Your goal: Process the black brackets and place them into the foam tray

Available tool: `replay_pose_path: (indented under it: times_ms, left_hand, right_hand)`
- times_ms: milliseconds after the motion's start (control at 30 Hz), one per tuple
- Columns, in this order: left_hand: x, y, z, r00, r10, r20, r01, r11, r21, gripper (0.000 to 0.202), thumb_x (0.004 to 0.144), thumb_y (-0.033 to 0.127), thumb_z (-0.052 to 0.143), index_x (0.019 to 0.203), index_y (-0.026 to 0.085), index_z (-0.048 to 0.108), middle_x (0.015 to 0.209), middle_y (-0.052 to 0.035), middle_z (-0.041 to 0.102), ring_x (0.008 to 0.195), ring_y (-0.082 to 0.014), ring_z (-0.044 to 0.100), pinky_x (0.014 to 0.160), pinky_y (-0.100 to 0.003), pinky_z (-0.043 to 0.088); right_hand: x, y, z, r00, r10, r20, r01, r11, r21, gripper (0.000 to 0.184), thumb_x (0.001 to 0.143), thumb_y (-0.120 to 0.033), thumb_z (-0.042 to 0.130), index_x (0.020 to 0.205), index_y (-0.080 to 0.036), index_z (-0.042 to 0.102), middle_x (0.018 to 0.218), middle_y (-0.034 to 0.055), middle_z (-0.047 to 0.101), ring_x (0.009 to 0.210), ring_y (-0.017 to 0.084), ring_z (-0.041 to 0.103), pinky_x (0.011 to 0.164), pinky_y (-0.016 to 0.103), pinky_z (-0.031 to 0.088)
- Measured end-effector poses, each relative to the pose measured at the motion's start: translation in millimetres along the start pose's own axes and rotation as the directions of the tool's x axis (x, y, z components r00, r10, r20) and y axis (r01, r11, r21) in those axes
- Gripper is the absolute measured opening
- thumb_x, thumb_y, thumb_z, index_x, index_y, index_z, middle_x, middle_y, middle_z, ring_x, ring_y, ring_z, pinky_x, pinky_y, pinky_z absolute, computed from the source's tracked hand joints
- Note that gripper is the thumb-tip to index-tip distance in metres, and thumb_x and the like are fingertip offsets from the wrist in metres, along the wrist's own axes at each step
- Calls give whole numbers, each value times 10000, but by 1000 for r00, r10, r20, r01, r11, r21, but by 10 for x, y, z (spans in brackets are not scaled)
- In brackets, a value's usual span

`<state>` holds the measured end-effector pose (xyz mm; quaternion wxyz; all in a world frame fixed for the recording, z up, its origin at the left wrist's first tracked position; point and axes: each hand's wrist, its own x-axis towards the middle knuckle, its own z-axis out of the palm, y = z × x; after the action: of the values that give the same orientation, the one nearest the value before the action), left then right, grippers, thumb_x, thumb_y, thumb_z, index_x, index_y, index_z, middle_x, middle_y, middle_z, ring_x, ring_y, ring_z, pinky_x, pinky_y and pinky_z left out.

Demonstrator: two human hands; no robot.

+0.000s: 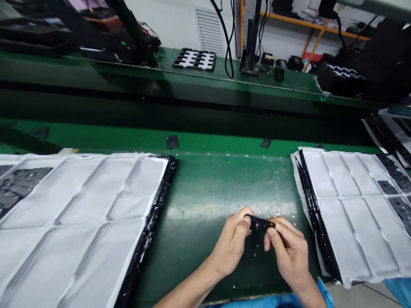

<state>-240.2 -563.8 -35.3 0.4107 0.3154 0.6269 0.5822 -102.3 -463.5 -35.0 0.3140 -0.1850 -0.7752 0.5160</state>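
Both hands work over the bare middle of the green bench (205,192), near its front edge. The left hand (233,241) and the right hand (287,252) each pinch one end of a small flat black part (260,223), fingers closed on it, holding it just above the surface.

The left tray stack (80,222), at the bench's left edge, is lined with white sheet; a few dark parts (19,186) lie in its far-left compartments, the rest showing only liner. The right tray stack (349,214), at the right edge, holds more dark parts (396,188) in its far-right compartments.
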Motion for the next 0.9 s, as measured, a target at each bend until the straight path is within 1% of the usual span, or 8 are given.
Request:
replay_pose_path:
  times_ms: [100, 300, 467, 733, 800, 900]
  left_hand:
    - [-10, -7, 1, 1000, 22, 6, -22, 1000, 14, 373, 1062, 456, 277, 757, 249, 333, 689, 57, 336, 621, -145, 332, 601, -282, 290]
    - [-51, -8, 39, 997, 76, -24, -73, 992, 99, 366, 1067, 433, 269, 754, 253, 327, 677, 57, 356, 615, -151, 361, 614, -296, 300]
    - [-60, -34, 47, 997, 80, -20, -77, 992, 104, 352, 1060, 397, 268, 743, 255, 327, 664, 58, 351, 606, -154, 360, 610, -301, 298]
    - [-77, -68, 57, 995, 96, 16, -97, 990, 104, 298, 1051, 321, 277, 766, 251, 333, 677, 57, 365, 618, -155, 373, 626, -303, 302]
    - [-81, -60, 56, 996, 83, 42, -86, 993, 79, 301, 1058, 347, 290, 780, 247, 345, 707, 49, 388, 651, -159, 392, 643, -302, 315]
    - [-77, -62, 54, 996, 66, 67, -68, 997, 28, 345, 1069, 438, 300, 794, 241, 366, 731, 43, 387, 673, -161, 381, 639, -297, 314]
  right_hand:
    - [-19, 16, 2, 1000, -24, 1, 24, 1000, 7, 316, 1052, -91, 525, 778, -215, 622, 721, -18, 590, 653, 138, 570, 667, 270, 445]
    - [-43, 12, -10, 1000, -8, -11, 8, 1000, 0, 345, 1051, -102, 527, 741, -215, 629, 703, -15, 599, 653, 145, 576, 662, 273, 440]
    - [-59, 7, -7, 1000, -14, -19, 14, 1000, 1, 358, 1051, -109, 521, 732, -214, 643, 689, -17, 609, 634, 142, 591, 657, 266, 457]
    - [-81, 0, -3, 998, 46, -50, -45, 999, 25, 373, 1058, -144, 533, 710, -207, 650, 669, -20, 612, 601, 127, 597, 620, 244, 470]
    - [-76, -4, -14, 997, 55, -56, -54, 998, 28, 369, 1058, -153, 536, 712, -204, 653, 675, -13, 614, 602, 132, 599, 614, 248, 476]
    - [-68, -10, -28, 997, 55, -59, -54, 998, 20, 370, 1056, -164, 537, 709, -202, 661, 687, 2, 620, 613, 146, 605, 608, 261, 489]
